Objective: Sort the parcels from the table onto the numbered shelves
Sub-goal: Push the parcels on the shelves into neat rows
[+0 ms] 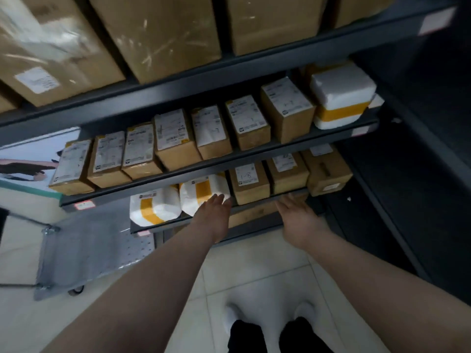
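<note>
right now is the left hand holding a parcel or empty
Empty. The left hand is open, fingers straight, by the white parcel, gripping nothing.

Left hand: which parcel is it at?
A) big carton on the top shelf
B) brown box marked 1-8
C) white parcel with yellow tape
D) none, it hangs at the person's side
C: the left hand, fingers straight, reaches onto the front of the white parcel with yellow tape, while the box marked 1-8 stands just to the right of it.
</note>
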{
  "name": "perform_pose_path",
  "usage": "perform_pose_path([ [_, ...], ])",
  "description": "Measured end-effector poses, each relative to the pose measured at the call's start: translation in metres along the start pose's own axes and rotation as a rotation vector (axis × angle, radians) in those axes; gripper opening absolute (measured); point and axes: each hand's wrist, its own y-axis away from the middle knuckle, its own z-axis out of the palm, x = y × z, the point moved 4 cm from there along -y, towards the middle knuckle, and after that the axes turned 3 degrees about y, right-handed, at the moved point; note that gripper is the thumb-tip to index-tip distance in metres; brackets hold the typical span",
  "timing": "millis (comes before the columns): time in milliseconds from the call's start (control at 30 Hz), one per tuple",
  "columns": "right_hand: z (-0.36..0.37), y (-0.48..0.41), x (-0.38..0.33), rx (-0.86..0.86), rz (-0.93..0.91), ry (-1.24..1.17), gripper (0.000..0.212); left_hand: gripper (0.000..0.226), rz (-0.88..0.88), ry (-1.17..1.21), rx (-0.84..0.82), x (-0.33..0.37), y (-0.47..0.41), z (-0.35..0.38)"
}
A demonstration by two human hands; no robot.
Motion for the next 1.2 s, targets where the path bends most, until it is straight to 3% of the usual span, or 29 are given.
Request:
perform_pose_path([
  [300,0.029,-0.032,0.089,-0.059,0.065,-0.088,0.073,0.085,-0.048,0.029,-0.077,0.070,-0.054,0.044],
  [533,0.054,-0.103,0.100,-0.010,0.003,-0.059,0.075,0.086,-0.134,0.023,-0.040,0.064,-0.120,0.068],
  [767,0.080,-0.174,0.125,0.005,0.090,-0.095,0.085,0.098,-0.157,0.000,-0.036,0.050,-0.175,0.103],
  [967,0.100,-0.207,0.127,0.056,0.101,-0.117,0.094,0.100,-0.166,-0.018,0.106,0.042,-0.201,0.117],
  [1200,0.093,-0.211,0.123,0.097,0.095,-0.149,0.093,0.109,-0.182,0.027,0.035,0.034,-0.212,0.107],
])
